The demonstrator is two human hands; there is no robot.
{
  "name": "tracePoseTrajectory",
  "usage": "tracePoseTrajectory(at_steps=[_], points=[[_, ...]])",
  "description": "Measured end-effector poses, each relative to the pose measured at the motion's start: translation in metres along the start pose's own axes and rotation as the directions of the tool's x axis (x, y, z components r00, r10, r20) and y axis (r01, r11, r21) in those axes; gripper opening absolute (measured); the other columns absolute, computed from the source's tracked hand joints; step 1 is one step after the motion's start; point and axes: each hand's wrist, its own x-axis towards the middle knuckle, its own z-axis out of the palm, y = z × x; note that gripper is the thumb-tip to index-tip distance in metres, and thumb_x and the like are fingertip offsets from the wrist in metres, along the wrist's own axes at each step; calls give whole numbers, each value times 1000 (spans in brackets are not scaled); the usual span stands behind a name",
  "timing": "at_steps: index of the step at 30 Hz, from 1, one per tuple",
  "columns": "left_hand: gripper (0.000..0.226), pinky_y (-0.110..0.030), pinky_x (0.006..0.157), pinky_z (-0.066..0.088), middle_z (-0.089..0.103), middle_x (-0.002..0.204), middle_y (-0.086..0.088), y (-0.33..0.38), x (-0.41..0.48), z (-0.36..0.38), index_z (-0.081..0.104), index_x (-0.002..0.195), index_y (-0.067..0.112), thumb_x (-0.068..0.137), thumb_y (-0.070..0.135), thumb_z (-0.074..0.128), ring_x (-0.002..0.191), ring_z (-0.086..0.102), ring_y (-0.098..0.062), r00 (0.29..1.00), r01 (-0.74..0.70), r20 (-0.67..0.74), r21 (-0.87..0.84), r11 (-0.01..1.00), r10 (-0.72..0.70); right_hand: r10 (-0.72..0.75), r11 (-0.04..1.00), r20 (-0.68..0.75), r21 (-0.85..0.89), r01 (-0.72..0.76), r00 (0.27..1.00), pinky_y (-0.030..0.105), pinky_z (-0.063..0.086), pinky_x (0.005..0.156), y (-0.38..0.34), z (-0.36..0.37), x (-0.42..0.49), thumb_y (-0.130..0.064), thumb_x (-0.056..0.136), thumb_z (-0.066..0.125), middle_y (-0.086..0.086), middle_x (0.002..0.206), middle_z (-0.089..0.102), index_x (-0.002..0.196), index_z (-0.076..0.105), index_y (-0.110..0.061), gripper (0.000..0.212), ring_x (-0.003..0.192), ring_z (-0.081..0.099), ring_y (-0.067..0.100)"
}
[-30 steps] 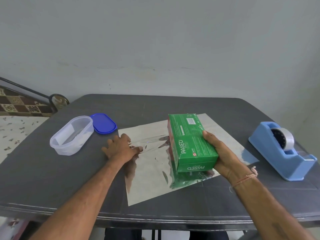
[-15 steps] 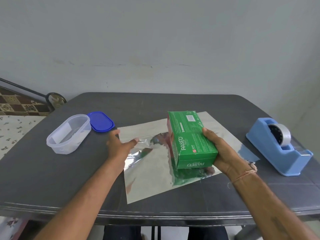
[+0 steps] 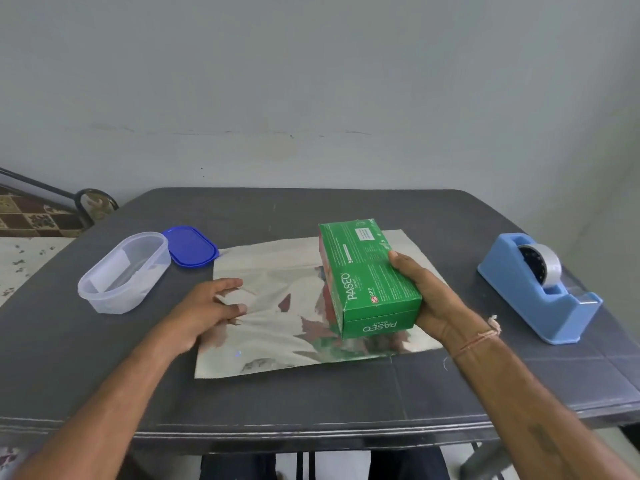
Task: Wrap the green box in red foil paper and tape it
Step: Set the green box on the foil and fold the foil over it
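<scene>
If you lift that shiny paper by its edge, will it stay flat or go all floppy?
Probably floppy: the foil sheet wrinkles near the left hand at its edge. It looks thin, so it is likely light and easy to crease or tear.

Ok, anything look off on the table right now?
Foil lies skewed to the table edge, silver side up, rumpled beside the left hand. The box, gripped by the right hand, sits off-centre towards its right side.

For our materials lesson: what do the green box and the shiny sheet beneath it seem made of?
Green rectangular box: probably printed cardboard, matte, crisp folded edges. Silvery sheet: likely metallic foil paper, glossy; it mirrors the box and creases.
</scene>
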Motion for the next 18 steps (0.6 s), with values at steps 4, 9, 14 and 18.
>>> tracePoseTrajectory(at_steps=[4,9,14,18], points=[[61,-26,82,61,54,141,1,0,-1,-26,59,139,22,85,-1,77,97,76,-21,985,27,173,17,999,-29,1,1000,-32,-15,-1,999,47,59,89,0,5,-3,-33,90,73,17,120,74,136,59,-11,52,108,71,35],[59,-15,78,58,54,140,8,-9,-15,-20,57,139,19,87,-2,76,108,73,-15,994,15,107,-89,996,-5,22,999,-39,-30,-24,999,44,62,85,10,13,-7,-34,91,72,17,119,74,136,59,-10,52,114,69,38],[59,-11,77,53,54,143,8,-10,-25,-5,52,144,15,90,7,75,84,71,10,997,57,-30,-221,973,-66,39,999,-44,-23,-40,998,42,63,77,21,19,-12,-33,91,73,16,116,75,134,59,-12,50,110,71,37],[63,-9,72,51,49,150,6,-16,-31,-4,48,149,14,92,9,75,81,72,6,996,20,-88,-92,996,-29,38,999,-47,-11,-38,998,40,62,73,26,24,-16,-33,89,75,16,116,75,134,59,-12,53,103,74,34]])
